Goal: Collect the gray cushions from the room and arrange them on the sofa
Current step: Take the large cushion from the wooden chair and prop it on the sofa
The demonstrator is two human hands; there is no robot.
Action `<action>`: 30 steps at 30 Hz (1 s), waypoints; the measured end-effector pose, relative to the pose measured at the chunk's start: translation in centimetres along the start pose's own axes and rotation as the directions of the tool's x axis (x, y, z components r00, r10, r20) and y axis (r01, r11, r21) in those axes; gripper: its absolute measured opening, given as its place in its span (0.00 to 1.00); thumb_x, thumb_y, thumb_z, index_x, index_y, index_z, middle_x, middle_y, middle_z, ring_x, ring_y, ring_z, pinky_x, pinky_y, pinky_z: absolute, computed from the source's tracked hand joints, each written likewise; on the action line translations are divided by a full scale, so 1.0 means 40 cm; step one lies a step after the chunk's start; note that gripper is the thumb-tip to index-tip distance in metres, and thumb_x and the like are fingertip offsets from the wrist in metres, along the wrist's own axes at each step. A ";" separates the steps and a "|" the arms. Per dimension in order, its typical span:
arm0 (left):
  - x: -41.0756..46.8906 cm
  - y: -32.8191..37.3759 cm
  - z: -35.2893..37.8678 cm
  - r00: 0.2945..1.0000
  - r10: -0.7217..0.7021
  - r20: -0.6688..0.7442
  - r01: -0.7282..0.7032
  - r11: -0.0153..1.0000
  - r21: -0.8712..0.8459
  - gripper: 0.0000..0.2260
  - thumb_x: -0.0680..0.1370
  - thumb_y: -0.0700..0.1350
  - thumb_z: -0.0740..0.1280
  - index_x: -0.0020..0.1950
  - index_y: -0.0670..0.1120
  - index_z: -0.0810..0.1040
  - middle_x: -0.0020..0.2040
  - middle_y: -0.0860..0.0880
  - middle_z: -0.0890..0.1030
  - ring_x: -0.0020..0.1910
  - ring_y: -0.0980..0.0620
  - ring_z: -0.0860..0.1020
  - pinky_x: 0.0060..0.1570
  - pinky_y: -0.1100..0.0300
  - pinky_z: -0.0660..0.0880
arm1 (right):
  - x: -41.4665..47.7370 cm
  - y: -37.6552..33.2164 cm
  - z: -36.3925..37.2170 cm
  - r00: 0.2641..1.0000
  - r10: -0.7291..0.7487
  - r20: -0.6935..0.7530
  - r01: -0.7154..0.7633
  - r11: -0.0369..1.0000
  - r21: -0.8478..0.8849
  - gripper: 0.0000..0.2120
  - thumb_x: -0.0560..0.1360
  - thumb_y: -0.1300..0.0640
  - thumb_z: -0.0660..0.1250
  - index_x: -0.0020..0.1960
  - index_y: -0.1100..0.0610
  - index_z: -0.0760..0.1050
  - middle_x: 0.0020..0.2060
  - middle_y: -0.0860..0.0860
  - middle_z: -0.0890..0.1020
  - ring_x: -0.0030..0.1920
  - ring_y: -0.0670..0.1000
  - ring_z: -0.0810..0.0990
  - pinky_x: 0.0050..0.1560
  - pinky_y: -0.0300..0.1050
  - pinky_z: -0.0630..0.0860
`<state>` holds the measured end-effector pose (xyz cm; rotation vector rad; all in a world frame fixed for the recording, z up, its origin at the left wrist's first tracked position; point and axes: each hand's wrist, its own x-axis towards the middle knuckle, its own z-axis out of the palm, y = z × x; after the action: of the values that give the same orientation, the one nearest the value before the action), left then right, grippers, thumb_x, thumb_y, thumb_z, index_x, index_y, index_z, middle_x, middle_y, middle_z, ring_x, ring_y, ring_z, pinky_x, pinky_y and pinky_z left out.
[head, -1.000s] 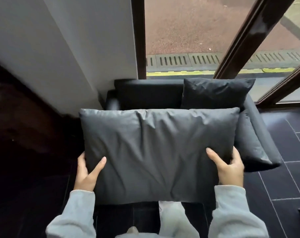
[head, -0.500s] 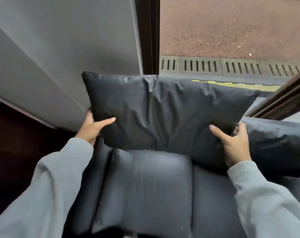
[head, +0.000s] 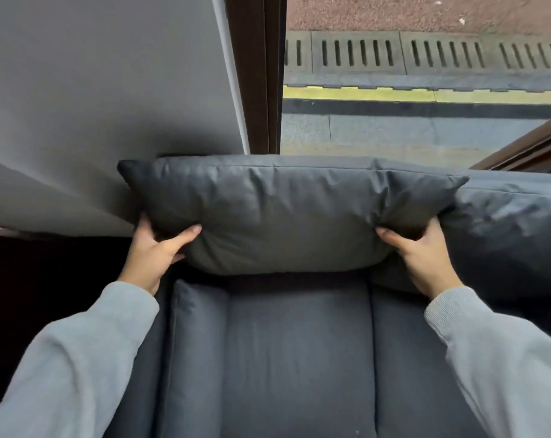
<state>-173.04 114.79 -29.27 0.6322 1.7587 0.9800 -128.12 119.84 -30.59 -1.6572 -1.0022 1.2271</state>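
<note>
1. Currently: gray cushion (head: 286, 213) stands on its long edge at the back of the sofa (head: 296, 352), against the backrest, left end beside the wall (head: 103, 90).
2. Left hand (head: 155, 254) grips the cushion's lower-left corner, thumb on the front face, fingers wrapped behind. Right hand (head: 422, 257) grips the lower-right corner the same way. Both closed on the fabric, bunching it at the corners.
3. Cushion: rectangular, dark gray, smooth woven cover with a slight sheen, creased and puckered near both grips, top corners pointed.
4. Second cushion (head: 514, 235), same gray fabric, sits just right of it, touching; its right part is cut off by the frame edge.
5. Sofa seat: matte dark gray fabric, split by seams into panels, with a padded roll along the left side.
6. Light gray sleeves (head: 69, 371), soft knit with ribbed cuffs.
7. Behind: dark brown window frame (head: 258, 74), glass, slotted drain grate (head: 425, 52) and a yellow strip outside.
8. Hidden: fingers behind the cushion, the backrest behind it. Area left of the sofa too dark to read.
</note>
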 end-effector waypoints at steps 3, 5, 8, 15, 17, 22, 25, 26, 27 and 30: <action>-0.013 -0.066 -0.004 0.996 -0.085 -0.009 0.086 0.993 0.080 0.31 0.67 0.51 0.83 0.66 0.56 0.74 0.61 0.55 0.83 0.62 0.50 0.82 0.53 0.50 0.81 | -0.022 0.012 0.002 1.000 -0.007 0.009 0.008 0.992 -0.126 0.32 0.66 0.54 0.84 0.66 0.48 0.75 0.60 0.46 0.85 0.63 0.46 0.82 0.63 0.45 0.80; 0.001 -0.072 0.010 0.996 -0.089 -0.016 0.091 0.991 0.103 0.35 0.62 0.56 0.84 0.65 0.55 0.75 0.61 0.54 0.84 0.62 0.50 0.82 0.62 0.46 0.78 | -0.044 0.037 0.014 0.998 0.052 -0.035 -0.057 0.986 -0.154 0.31 0.69 0.55 0.83 0.68 0.52 0.75 0.61 0.48 0.85 0.63 0.49 0.82 0.67 0.53 0.78; 0.038 -0.078 0.021 0.996 -0.077 -0.044 0.083 0.988 0.133 0.40 0.58 0.63 0.85 0.67 0.57 0.75 0.63 0.52 0.84 0.63 0.50 0.82 0.64 0.43 0.77 | -0.047 0.044 0.015 0.986 0.114 -0.122 -0.137 0.970 -0.200 0.31 0.67 0.50 0.83 0.67 0.53 0.77 0.59 0.50 0.85 0.62 0.52 0.82 0.67 0.60 0.77; 0.062 -0.128 0.009 0.992 -0.110 -0.062 0.120 0.977 0.179 0.38 0.56 0.66 0.84 0.63 0.62 0.76 0.61 0.55 0.85 0.63 0.50 0.82 0.63 0.42 0.78 | -0.051 0.080 0.023 0.967 0.207 -0.149 -0.249 0.892 -0.376 0.36 0.65 0.37 0.80 0.68 0.51 0.76 0.63 0.50 0.84 0.65 0.54 0.80 0.67 0.53 0.75; 0.080 -0.112 0.043 0.991 -0.121 -0.055 0.129 0.978 0.167 0.37 0.57 0.62 0.84 0.63 0.63 0.75 0.63 0.54 0.83 0.64 0.49 0.80 0.65 0.42 0.76 | -0.021 0.073 0.039 0.950 0.272 -0.154 -0.311 0.873 -0.376 0.39 0.66 0.38 0.81 0.70 0.55 0.75 0.65 0.54 0.83 0.66 0.57 0.79 0.68 0.53 0.75; 0.037 -0.075 0.061 0.990 -0.094 -0.109 0.119 0.963 0.243 0.44 0.59 0.65 0.80 0.72 0.63 0.68 0.70 0.53 0.78 0.70 0.47 0.75 0.72 0.43 0.70 | -0.038 0.039 0.038 0.946 0.286 -0.150 -0.323 0.840 -0.436 0.43 0.69 0.37 0.78 0.76 0.54 0.68 0.69 0.57 0.79 0.70 0.62 0.76 0.68 0.51 0.72; -0.031 -0.044 0.048 0.986 -0.131 -0.107 0.160 0.928 0.337 0.46 0.66 0.67 0.75 0.80 0.55 0.62 0.76 0.48 0.73 0.75 0.41 0.69 0.75 0.45 0.65 | -0.083 -0.005 0.020 0.934 0.337 -0.119 -0.345 0.762 -0.548 0.43 0.73 0.33 0.71 0.79 0.56 0.65 0.72 0.60 0.76 0.71 0.65 0.73 0.67 0.52 0.69; -0.052 -0.033 0.046 0.985 -0.136 -0.108 0.167 0.907 0.387 0.44 0.71 0.66 0.74 0.81 0.53 0.61 0.77 0.46 0.72 0.76 0.39 0.68 0.75 0.45 0.64 | -0.102 -0.023 0.015 0.924 0.369 -0.099 -0.352 0.720 -0.599 0.43 0.74 0.31 0.68 0.78 0.59 0.66 0.72 0.61 0.76 0.71 0.65 0.73 0.68 0.53 0.69; -0.050 -0.031 0.048 0.985 -0.136 -0.101 0.168 0.872 0.459 0.42 0.74 0.64 0.73 0.82 0.51 0.60 0.77 0.43 0.71 0.76 0.37 0.67 0.75 0.46 0.64 | -0.108 -0.023 0.013 0.914 0.395 -0.096 -0.363 0.689 -0.627 0.43 0.75 0.30 0.66 0.78 0.60 0.67 0.72 0.61 0.77 0.72 0.65 0.73 0.68 0.53 0.69; -0.127 0.034 0.058 0.997 -0.068 -0.042 0.079 0.805 0.588 0.41 0.78 0.62 0.70 0.84 0.48 0.55 0.81 0.41 0.65 0.79 0.38 0.63 0.76 0.47 0.60 | -0.177 -0.094 -0.014 0.958 0.288 -0.011 -0.215 0.688 -0.693 0.42 0.78 0.35 0.67 0.82 0.57 0.60 0.78 0.61 0.68 0.78 0.62 0.65 0.74 0.52 0.62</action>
<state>-169.00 112.33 -26.00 0.9338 2.0996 0.3613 -129.52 114.47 -24.76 -2.4016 -1.4531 1.1863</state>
